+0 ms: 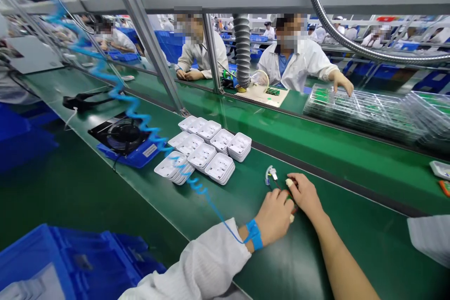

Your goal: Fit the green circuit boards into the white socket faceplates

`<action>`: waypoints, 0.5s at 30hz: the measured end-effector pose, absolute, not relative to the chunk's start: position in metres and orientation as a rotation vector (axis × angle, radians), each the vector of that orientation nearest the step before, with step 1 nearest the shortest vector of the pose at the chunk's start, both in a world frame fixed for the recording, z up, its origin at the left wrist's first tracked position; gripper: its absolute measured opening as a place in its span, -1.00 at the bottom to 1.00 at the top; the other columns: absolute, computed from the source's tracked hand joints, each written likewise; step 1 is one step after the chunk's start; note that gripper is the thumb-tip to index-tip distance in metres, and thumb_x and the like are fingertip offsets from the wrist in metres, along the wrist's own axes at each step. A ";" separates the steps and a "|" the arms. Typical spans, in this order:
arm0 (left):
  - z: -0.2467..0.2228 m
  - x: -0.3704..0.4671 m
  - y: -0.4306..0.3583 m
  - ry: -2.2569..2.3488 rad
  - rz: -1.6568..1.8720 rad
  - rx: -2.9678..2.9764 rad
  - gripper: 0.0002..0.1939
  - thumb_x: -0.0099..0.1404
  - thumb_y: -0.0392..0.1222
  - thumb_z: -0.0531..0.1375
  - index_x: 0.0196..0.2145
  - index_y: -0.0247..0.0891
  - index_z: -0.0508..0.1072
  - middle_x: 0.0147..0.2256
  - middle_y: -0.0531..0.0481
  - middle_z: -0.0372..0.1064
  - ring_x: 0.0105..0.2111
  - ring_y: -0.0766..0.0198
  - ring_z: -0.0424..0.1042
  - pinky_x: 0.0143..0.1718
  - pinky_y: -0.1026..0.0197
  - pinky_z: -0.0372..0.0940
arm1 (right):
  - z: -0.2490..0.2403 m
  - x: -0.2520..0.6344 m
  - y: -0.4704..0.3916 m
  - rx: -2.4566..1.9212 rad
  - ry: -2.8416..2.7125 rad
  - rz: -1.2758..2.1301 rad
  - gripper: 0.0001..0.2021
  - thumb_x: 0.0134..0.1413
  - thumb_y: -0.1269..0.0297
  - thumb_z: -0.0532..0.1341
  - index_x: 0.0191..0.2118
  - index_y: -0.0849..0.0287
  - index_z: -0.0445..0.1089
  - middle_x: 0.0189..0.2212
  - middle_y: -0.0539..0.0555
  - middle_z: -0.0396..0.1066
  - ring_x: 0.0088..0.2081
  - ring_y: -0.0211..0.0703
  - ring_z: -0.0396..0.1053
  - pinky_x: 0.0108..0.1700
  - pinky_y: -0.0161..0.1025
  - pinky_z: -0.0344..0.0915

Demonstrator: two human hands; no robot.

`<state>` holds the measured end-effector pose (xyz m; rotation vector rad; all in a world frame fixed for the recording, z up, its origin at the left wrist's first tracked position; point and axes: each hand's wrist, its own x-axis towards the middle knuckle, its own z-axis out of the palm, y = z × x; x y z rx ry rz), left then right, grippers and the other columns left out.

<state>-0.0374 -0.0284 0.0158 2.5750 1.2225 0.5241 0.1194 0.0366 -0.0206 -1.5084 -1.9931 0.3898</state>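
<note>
My left hand (pixel 276 215), with a blue strap round its wrist, is closed on a small circuit board (pixel 290 197), of which only slivers of green and dark wire show. Pressed close from the other side, my right hand (pixel 306 197) has its fingers bent in around the same board. Pale finger cots cover some fingertips on both hands. Beyond the fingers, a white connector (pixel 272 173) on short leads lies on the green bench top. My hands hide most of the board.
Stacked white plastic housings (pixel 202 154) stand left of my hands. A blue coiled cord (pixel 147 126) crosses above the bench to my wrist strap. Farther left sits a black fan (pixel 128 133). Across the bench, a co-worker's hand (pixel 342 83) touches clear trays (pixel 365 112); blue bins (pixel 70 258) stand below.
</note>
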 end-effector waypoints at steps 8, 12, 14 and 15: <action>0.053 -0.102 -0.017 1.430 0.733 2.508 -0.83 0.28 -0.27 -0.04 -0.41 -0.21 0.30 -0.34 -0.08 0.29 -0.26 0.16 0.23 -0.17 0.09 0.10 | -0.013 0.119 0.030 -1.666 -1.972 0.432 -0.75 0.08 0.18 0.04 -0.16 0.16 0.29 -0.31 0.08 0.36 -0.31 -0.15 0.34 -0.24 -0.18 0.27; 0.077 -0.174 0.014 2.159 0.884 2.274 -0.80 0.29 -0.16 -0.02 -0.47 -0.22 0.26 -0.41 -0.06 0.26 -0.29 0.11 0.21 -0.22 0.06 0.08 | -0.014 0.118 0.027 -1.787 -1.984 0.363 -0.79 0.04 0.13 0.08 -0.26 0.14 0.26 -0.37 0.07 0.33 -0.34 -0.13 0.33 -0.33 -0.22 0.21; 0.087 -0.191 0.032 2.323 0.863 2.232 -0.82 0.28 -0.13 0.01 -0.43 -0.22 0.29 -0.37 -0.08 0.27 -0.26 0.08 0.21 -0.23 0.05 0.07 | -0.014 0.117 0.025 -1.837 -2.008 0.334 -0.80 0.03 0.11 0.10 -0.31 0.14 0.24 -0.40 0.06 0.31 -0.35 -0.12 0.32 -0.35 -0.23 0.17; 0.091 -0.194 0.043 2.347 0.840 2.236 -0.83 0.27 -0.12 0.02 -0.39 -0.22 0.31 -0.33 -0.09 0.28 -0.24 0.06 0.21 -0.23 0.05 0.08 | -0.013 0.115 0.023 -1.859 -2.023 0.320 -0.80 0.03 0.12 0.10 -0.32 0.14 0.23 -0.40 0.06 0.30 -0.35 -0.12 0.30 -0.35 -0.24 0.15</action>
